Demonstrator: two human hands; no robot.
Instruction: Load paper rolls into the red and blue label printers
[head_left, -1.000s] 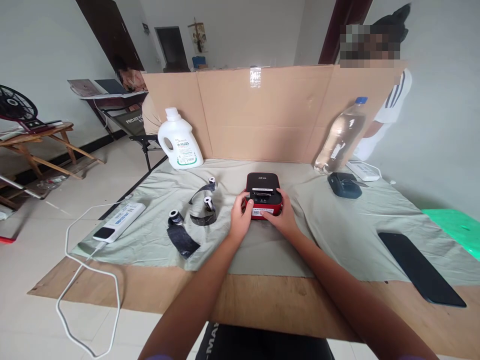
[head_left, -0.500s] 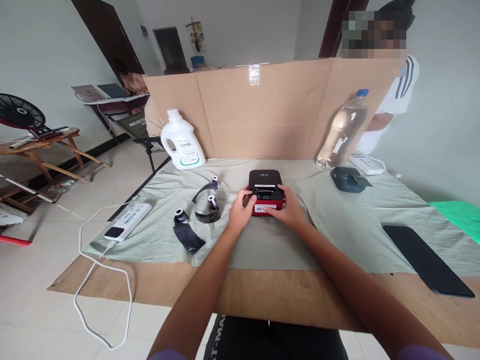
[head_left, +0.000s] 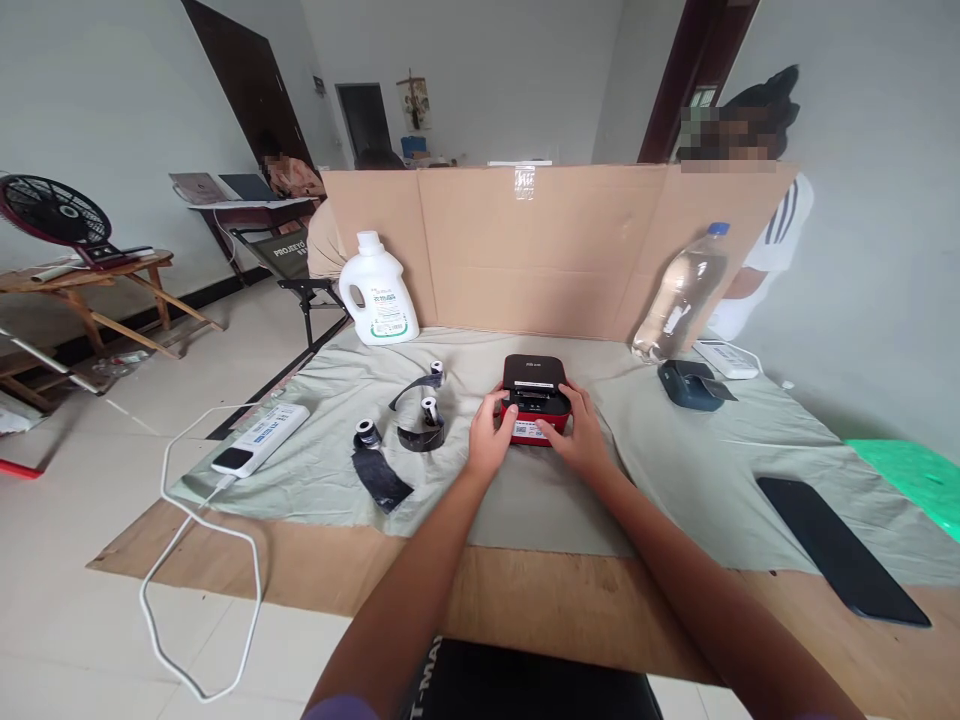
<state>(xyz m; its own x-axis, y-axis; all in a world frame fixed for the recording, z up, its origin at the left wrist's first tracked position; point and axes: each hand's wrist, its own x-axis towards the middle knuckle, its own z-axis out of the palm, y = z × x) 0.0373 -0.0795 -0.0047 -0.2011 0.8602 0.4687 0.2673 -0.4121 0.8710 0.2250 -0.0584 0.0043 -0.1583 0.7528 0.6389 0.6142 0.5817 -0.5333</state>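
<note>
A small red and black label printer lies on the grey-green cloth in front of me. My left hand is closed against its left side, the thumb at the front edge. Its right side is held by my right hand, thumb on the front near a white sticker. Left of the printer are three small rolls with dark unrolled strips: a near roll, a middle roll and a far roll.
A cardboard screen stands at the back, with a white detergent jug and a clear bottle before it. Right are a dark blue device and a black phone-like slab; left, a white power strip. A person is behind the screen.
The camera view has tilted up slightly, so everything sits lower in the picture. Both hands stay on the printer; the left thumb has moved slightly down along its front edge.
</note>
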